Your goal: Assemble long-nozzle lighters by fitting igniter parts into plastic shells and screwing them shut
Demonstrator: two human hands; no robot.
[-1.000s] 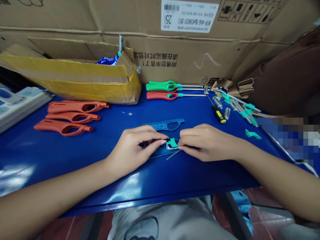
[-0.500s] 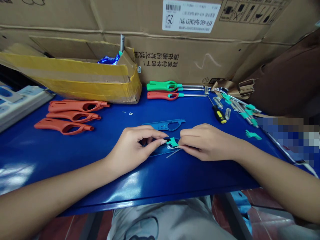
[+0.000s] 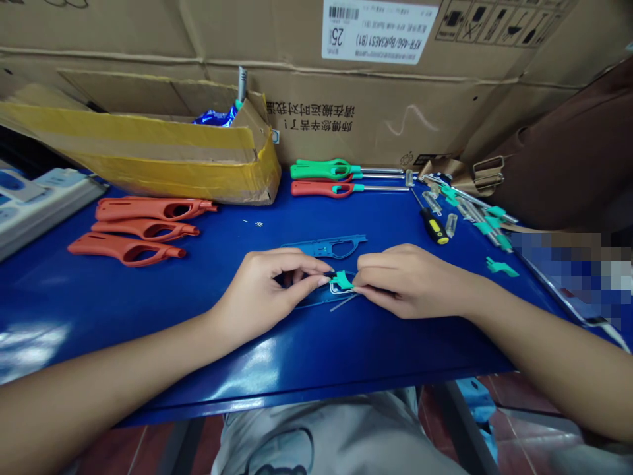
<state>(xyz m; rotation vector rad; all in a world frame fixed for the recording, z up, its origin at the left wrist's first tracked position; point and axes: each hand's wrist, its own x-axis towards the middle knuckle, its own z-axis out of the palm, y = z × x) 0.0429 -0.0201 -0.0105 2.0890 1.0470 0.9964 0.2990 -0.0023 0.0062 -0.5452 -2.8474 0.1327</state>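
Note:
Between my two hands is a small green trigger piece (image 3: 343, 281) with a black part at its left end and a thin white wire looped below it. My left hand (image 3: 279, 280) pinches the black end between thumb and fingertips. The fingers of my right hand (image 3: 400, 282) are closed on the green piece's right side. Directly under them lies a blue lighter shell half (image 3: 316, 300), largely covered by my hands. A second blue shell half (image 3: 329, 247) rests just beyond, its inner side up. A thin clear tube (image 3: 343, 303) sticks out below my right fingertips.
Several red lighter shells (image 3: 138, 251) lie at left, before a taped cardboard box (image 3: 198, 165). Green and red lighters (image 3: 326, 190) are at the back. To the right are a screwdriver (image 3: 435, 227), clear fuel tanks (image 3: 450, 225), green triggers (image 3: 502, 267) and metal tubes (image 3: 469, 191).
Almost nothing differs. The green trigger piece tilts very slightly between my fingers, while both hands keep their place and hold.

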